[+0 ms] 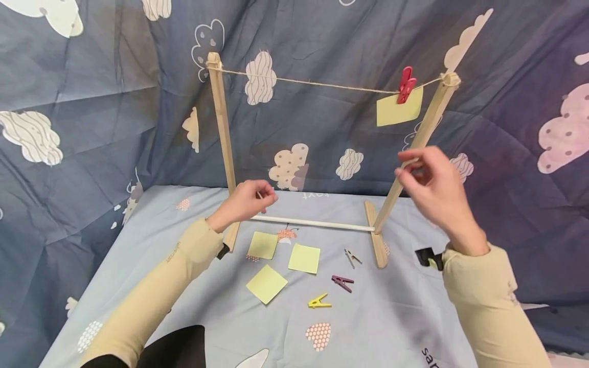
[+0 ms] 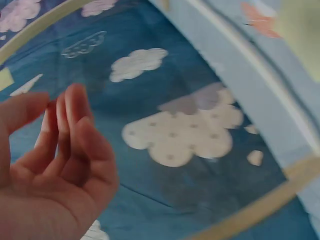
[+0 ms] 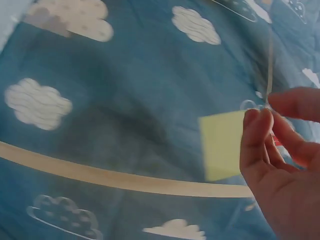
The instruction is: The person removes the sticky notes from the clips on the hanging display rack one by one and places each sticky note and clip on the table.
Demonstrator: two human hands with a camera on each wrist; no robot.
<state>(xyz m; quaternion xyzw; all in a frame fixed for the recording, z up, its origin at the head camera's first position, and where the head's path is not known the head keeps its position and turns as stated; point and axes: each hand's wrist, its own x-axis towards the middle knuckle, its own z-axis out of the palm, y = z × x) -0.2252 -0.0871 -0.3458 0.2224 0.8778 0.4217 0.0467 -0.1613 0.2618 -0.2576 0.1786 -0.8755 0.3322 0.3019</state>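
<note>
My right hand (image 1: 434, 191) hovers in front of the right wooden post, fingers loosely bent and nothing between them. Above it, a red clothespin (image 1: 406, 86) clips a yellow sticky note (image 1: 391, 112) to a string (image 1: 313, 83). The same note (image 3: 222, 147) appears beyond my fingertips in the right wrist view. My left hand (image 1: 248, 201) is raised near the left post; in the left wrist view this hand (image 2: 65, 160) has relaxed, empty fingers. Three sticky notes (image 1: 304, 258) lie on the cloth, with a yellow clothespin (image 1: 318, 302) and a purple clothespin (image 1: 342, 282) to their right.
The string runs between a left wooden post (image 1: 223, 122) and a right wooden post (image 1: 430, 120). A white rod (image 1: 317, 223) joins them low down. A small open clothespin (image 1: 352, 257) lies near the right foot (image 1: 378, 245). Dark cloud-patterned fabric (image 1: 322, 30) hangs behind.
</note>
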